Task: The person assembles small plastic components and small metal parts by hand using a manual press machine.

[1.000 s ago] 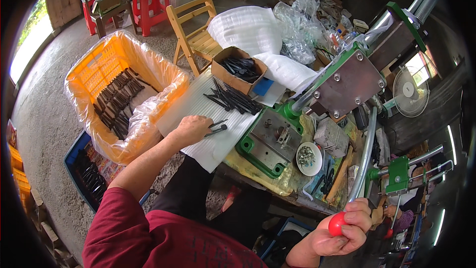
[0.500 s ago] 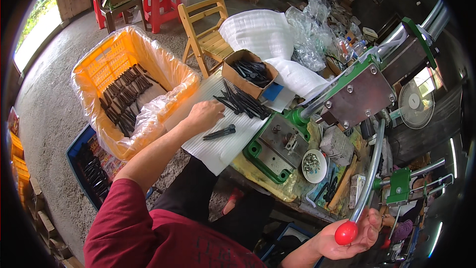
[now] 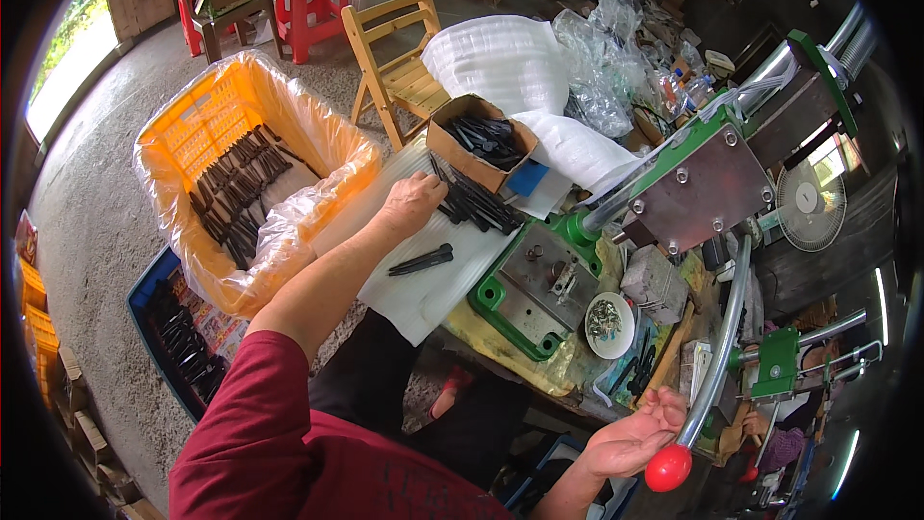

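Observation:
My left hand [image 3: 416, 202] is at the left end of a pile of long thin black pieces [image 3: 474, 204] on white foam sheeting [image 3: 409, 294]. Its fingers are pinched together; whatever they hold is hidden. Nearer me, a few matching black pieces [image 3: 421, 260] lie on the foam. My right hand [image 3: 640, 433] is palm up with loosely curled fingers, beside the metal lever [image 3: 717, 356] and its red ball knob [image 3: 668, 469], and does not grip it. The lever belongs to a green hand press [image 3: 698, 178]. Under it stands a steel block on a green base [image 3: 549, 279].
A white bowl [image 3: 609, 347] of small metal parts stands right of the press base. A cardboard box [image 3: 452, 154] of black pieces is behind the pile. Left is a plastic-lined yellow crate [image 3: 327, 217] holding rows of pieces, with a blue tray [image 3: 144, 303] beside it.
My left hand has moved slightly up and right, against the pile. My right hand has come away from behind the red knob toward the left.

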Action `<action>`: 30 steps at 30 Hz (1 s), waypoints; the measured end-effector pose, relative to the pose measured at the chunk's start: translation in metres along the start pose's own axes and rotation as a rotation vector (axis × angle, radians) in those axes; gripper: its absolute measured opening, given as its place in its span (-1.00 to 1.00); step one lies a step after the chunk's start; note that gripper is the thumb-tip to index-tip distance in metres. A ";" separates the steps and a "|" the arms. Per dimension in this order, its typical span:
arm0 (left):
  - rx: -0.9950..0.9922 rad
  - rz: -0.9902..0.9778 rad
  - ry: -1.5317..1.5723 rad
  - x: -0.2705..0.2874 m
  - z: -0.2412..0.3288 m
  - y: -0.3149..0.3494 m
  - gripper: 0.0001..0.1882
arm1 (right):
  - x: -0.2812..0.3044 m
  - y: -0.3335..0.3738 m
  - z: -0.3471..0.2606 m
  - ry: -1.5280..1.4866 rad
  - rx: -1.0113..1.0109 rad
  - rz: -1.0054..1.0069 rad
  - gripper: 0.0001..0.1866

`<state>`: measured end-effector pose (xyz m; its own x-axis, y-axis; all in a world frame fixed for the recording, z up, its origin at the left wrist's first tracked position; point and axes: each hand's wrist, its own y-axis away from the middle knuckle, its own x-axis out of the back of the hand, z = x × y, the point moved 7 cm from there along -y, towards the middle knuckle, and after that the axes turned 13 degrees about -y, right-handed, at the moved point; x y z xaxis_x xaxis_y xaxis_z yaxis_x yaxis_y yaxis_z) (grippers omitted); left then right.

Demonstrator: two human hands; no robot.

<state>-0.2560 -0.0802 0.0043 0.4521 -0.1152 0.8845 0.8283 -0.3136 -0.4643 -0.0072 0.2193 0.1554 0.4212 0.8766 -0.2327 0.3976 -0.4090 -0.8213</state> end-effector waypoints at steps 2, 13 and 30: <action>-0.037 0.035 0.006 0.005 0.000 0.001 -0.82 | -0.003 0.001 0.004 -0.041 -0.040 -0.058 -0.72; 0.123 0.525 0.161 0.058 -0.042 0.010 -0.80 | -0.009 0.027 0.022 -0.031 -0.122 -0.108 -0.77; 0.508 -0.188 1.438 0.092 0.054 0.077 -0.91 | -0.068 0.109 0.079 0.071 -0.745 -0.542 -0.80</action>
<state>-0.1331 -0.0635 0.0475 -0.1125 -0.9898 0.0871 0.9921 -0.1168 -0.0462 -0.0563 0.1351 0.0404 0.0637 0.9883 0.1387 0.9666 -0.0265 -0.2551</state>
